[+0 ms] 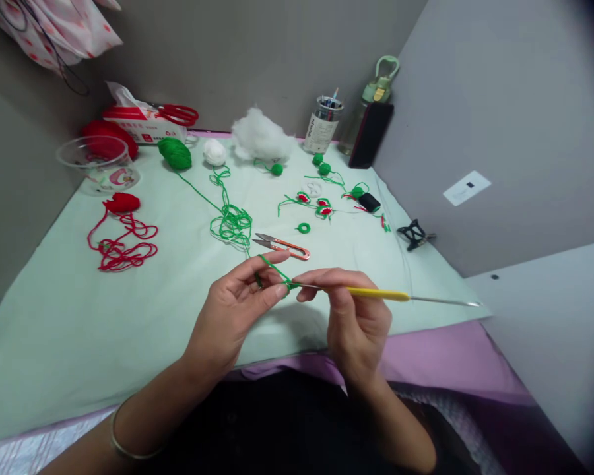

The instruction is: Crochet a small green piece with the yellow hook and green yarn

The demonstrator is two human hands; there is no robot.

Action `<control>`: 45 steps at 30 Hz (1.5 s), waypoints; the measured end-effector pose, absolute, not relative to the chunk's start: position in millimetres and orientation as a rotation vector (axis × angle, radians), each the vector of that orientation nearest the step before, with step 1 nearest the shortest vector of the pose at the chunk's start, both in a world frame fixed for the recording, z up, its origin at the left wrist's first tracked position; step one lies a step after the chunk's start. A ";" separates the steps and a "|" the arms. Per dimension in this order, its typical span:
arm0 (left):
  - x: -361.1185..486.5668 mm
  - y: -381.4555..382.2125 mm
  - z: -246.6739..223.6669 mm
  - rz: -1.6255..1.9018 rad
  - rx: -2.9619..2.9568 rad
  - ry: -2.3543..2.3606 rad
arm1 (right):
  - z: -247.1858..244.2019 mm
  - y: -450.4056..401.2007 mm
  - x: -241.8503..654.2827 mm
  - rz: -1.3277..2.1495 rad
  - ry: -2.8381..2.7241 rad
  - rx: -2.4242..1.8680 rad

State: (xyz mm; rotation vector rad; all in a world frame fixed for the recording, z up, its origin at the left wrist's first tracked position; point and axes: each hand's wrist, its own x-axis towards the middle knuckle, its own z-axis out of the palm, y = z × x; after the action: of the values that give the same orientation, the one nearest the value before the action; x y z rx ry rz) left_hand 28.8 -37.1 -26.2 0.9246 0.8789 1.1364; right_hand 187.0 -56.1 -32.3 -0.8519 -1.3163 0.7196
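My left hand (240, 303) pinches a small piece of green crochet work (288, 285) between thumb and finger. Green yarn (272, 265) runs over its raised index finger and back to a loose tangle (231, 224) on the table. In my right hand (359, 316) is a crochet hook with a yellow handle (379, 293), its thin metal end meeting the green stitches. The hook's other metal end points right. Just beyond my fingers lie thread snips (283, 247) with orange handles. A small green crocheted ring (303, 228) rests behind them.
Red yarn (123, 202) and a clear plastic tub (96, 165) stand left. At the back are a green yarn ball (175, 154), a white ball (214, 152), fluffy stuffing (262, 135), a pen jar (323, 125) and a phone (371, 135). Small crocheted pieces (323, 211) and black thread (370, 202) lie right.
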 end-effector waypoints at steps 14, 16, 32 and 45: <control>32.5 -37.2 -16.5 0.921 0.499 0.654 | -45.5 -55.1 192.7 0.208 -1.632 -0.891; 32.3 -36.1 -16.6 0.988 0.546 0.689 | -40.8 -52.1 191.6 0.473 -1.428 -0.846; 42.0 -36.9 -20.4 1.042 0.563 0.697 | -43.0 -57.1 191.8 0.194 -1.716 -0.949; 40.7 -38.3 -25.0 1.148 0.774 0.848 | -38.0 -47.9 189.1 0.792 -1.206 -0.840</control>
State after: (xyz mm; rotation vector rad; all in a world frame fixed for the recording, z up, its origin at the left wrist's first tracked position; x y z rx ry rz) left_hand 40.7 -38.3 -25.0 0.7743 0.8480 1.1484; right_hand 189.1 -47.9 -38.0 -0.8396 -1.2056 0.7922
